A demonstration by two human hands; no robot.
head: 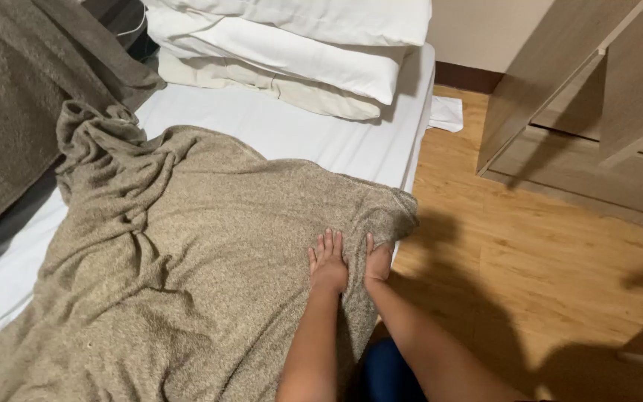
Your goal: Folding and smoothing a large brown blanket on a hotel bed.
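Note:
A brownish-grey fleece blanket lies spread over the white mattress, bunched into folds at its upper left. My left hand rests flat on the blanket near the bed's right edge, fingers together and stretched out. My right hand sits beside it at the blanket's edge, fingers curled over the fabric where it drops off the mattress side.
Three white pillows are stacked at the head of the bed. A darker grey blanket lies at the left. A wooden floor runs to the right, with a wooden cabinet and a white cloth on the floor.

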